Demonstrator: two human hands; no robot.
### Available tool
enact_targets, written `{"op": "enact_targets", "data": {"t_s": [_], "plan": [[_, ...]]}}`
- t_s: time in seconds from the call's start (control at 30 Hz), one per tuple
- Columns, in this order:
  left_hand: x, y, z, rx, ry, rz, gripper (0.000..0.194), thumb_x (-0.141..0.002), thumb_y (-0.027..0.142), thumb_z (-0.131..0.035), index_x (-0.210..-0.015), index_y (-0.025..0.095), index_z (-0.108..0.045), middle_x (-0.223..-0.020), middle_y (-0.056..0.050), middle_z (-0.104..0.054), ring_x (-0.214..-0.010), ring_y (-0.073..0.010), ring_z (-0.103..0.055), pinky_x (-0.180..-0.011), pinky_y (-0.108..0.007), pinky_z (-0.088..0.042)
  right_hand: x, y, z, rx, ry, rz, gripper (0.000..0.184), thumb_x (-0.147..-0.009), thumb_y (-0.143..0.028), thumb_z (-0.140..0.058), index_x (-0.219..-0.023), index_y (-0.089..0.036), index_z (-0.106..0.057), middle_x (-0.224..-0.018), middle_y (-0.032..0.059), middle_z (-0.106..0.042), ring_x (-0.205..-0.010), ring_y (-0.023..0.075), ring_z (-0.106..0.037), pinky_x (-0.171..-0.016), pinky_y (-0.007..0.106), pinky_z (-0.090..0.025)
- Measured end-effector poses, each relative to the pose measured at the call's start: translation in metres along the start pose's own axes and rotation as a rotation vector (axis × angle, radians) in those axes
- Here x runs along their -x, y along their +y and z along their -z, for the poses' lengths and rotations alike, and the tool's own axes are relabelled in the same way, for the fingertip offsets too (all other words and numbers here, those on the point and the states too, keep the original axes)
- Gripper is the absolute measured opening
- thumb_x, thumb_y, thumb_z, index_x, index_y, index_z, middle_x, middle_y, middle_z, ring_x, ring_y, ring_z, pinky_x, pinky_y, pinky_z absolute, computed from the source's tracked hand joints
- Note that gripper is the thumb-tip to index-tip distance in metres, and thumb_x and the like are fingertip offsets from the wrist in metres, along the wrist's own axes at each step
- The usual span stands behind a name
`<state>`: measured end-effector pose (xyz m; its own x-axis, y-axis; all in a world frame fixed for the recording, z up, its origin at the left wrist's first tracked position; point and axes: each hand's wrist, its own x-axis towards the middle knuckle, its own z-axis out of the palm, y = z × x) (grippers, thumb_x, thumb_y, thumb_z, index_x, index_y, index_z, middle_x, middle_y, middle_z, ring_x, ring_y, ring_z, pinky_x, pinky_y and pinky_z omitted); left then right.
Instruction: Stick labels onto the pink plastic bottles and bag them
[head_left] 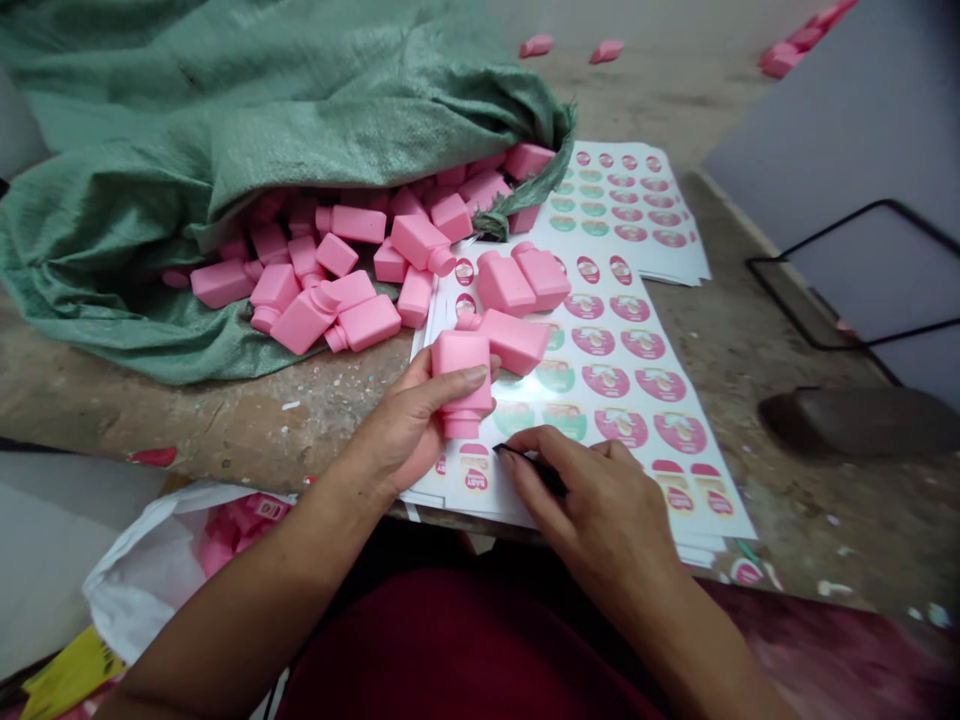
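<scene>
My left hand is closed round a pink plastic bottle, its neck tilted toward me and the thumb across its side. Low over the sticker sheet, my right hand grips a thin black tool whose kind I cannot make out. Its tip is close to a small pink "BABY" sticker; whether they touch is unclear. The sheet carries rows of pink and green oval stickers. Beyond the held bottle, another pink bottle lies on the sheet, with two more behind it.
A green woven sack spills many pink bottles onto the worn table. More sticker sheets lie at the back. A white bag with pink bottles stands lower left. At right are a black wire frame and a dark object.
</scene>
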<state>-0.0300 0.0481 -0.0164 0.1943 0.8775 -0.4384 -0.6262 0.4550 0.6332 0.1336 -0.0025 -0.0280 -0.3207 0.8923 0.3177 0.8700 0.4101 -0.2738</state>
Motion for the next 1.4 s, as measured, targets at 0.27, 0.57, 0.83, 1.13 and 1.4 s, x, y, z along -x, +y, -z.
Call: {"op": "enact_targets", "data": {"t_s": [0.27, 0.57, 0.83, 1.13, 1.4], "plan": [[0.001, 0.001, -0.001, -0.005, 0.023, 0.02, 0.044, -0.078, 0.004, -0.066, -0.12, 0.016, -0.063, -0.093, -0.007, -0.07, -0.094, -0.0185, -0.063, -0.098, -0.037, -0.046, -0.004, 0.005, 0.001, -0.178, -0.169, -0.177, 0.017, -0.09, -0.034, -0.054, -0.087, -0.025, -0.069, -0.066, -0.0011, -0.071, -0.056, 0.0204, -0.054, -0.056, 0.028, -0.034], [0.001, 0.0, 0.0, 0.004, 0.019, 0.009, 0.046, -0.078, 0.006, -0.067, -0.123, 0.017, -0.062, -0.096, -0.008, -0.07, -0.099, -0.0202, -0.064, -0.098, -0.037, -0.047, 0.0, 0.005, 0.0, -0.096, -0.134, -0.137, 0.02, -0.09, -0.034, -0.052, -0.088, -0.024, -0.069, -0.063, 0.0005, -0.068, -0.053, 0.0203, -0.049, -0.057, 0.03, -0.032], [0.002, 0.001, -0.003, 0.003, 0.026, 0.014, 0.047, -0.078, 0.005, -0.066, -0.122, 0.017, -0.062, -0.095, -0.007, -0.07, -0.097, -0.0185, -0.064, -0.1, -0.037, -0.046, -0.006, 0.009, 0.0, -0.153, -0.129, -0.039, 0.019, -0.092, -0.031, -0.052, -0.087, -0.023, -0.069, -0.066, -0.0003, -0.071, -0.051, 0.017, -0.046, -0.061, 0.031, -0.033], [0.001, 0.002, -0.001, 0.01, 0.045, 0.022, 0.039, -0.076, 0.007, -0.068, -0.114, 0.015, -0.062, -0.1, -0.01, -0.07, -0.103, -0.0212, -0.064, -0.098, -0.038, -0.047, 0.005, 0.003, 0.009, -0.129, -0.223, -0.156, 0.037, -0.088, -0.044, -0.059, -0.115, -0.023, -0.072, -0.068, 0.0036, -0.073, -0.055, 0.0228, -0.058, -0.055, 0.032, -0.041], [0.0, 0.001, 0.002, -0.02, 0.025, -0.001, 0.044, -0.074, 0.01, -0.072, -0.116, 0.015, -0.058, -0.103, -0.011, -0.07, -0.1, -0.0227, -0.065, -0.092, -0.038, -0.05, 0.012, 0.002, 0.033, -0.978, -0.424, -0.39, 0.034, -0.076, -0.047, -0.076, -0.107, -0.031, -0.076, -0.081, 0.0004, -0.075, -0.067, 0.0197, -0.067, -0.058, 0.029, -0.052]]}}
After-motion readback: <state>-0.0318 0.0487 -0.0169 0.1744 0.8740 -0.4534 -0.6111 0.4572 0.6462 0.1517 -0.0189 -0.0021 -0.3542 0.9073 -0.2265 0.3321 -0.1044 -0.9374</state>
